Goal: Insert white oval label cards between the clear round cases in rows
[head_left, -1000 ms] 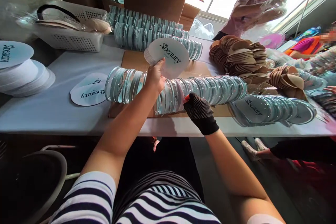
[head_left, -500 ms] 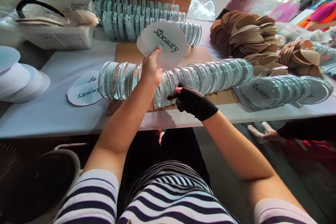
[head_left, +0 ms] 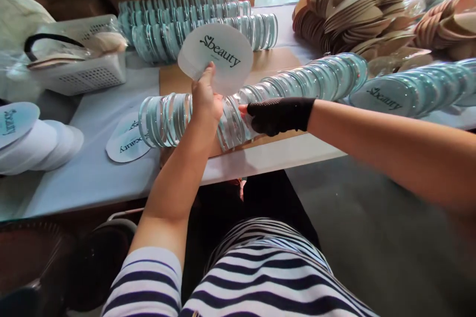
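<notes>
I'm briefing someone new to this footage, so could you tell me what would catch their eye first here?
Most striking is the left hand at the centre, holding up a fanned stack of white round cards printed "beauty". Just below, the black-gloved right hand touches a long row of clear round cases lying on edge across the table. At the far right sits a heap of tan pads.

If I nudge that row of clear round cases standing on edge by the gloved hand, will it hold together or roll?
The row of clear cases stands on edge, each leaning on the next, so a sideways push would probably topple or fan them. Being round, loose ones may roll off the cardboard sheet. They look glossy and thin, so likely light and slippery under the right hand.
</notes>
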The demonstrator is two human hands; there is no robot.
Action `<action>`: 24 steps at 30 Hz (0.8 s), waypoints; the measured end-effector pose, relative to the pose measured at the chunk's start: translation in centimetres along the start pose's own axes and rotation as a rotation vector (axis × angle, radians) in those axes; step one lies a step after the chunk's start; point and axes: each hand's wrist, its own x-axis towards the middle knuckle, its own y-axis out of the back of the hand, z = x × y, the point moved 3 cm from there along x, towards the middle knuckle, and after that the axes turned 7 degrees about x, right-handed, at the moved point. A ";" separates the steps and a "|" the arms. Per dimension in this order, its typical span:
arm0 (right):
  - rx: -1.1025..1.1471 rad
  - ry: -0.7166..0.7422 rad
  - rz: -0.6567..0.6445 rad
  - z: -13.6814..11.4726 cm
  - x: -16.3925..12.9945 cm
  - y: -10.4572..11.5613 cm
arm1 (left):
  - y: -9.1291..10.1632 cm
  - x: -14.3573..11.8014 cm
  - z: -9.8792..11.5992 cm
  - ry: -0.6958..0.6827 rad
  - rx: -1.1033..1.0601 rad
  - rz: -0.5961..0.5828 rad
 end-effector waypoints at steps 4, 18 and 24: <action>-0.409 0.107 0.223 -1.9 -1.1 0.8 | -0.1 -0.2 -0.2 -0.093 -0.003 0.038; -0.732 0.943 0.963 -5.4 -2.6 -3.9 | 0.9 -5.7 1.3 -0.262 0.022 0.064; -0.471 0.828 1.153 -2.8 -7.1 -3.3 | 2.3 -3.8 2.0 -0.253 -0.013 0.056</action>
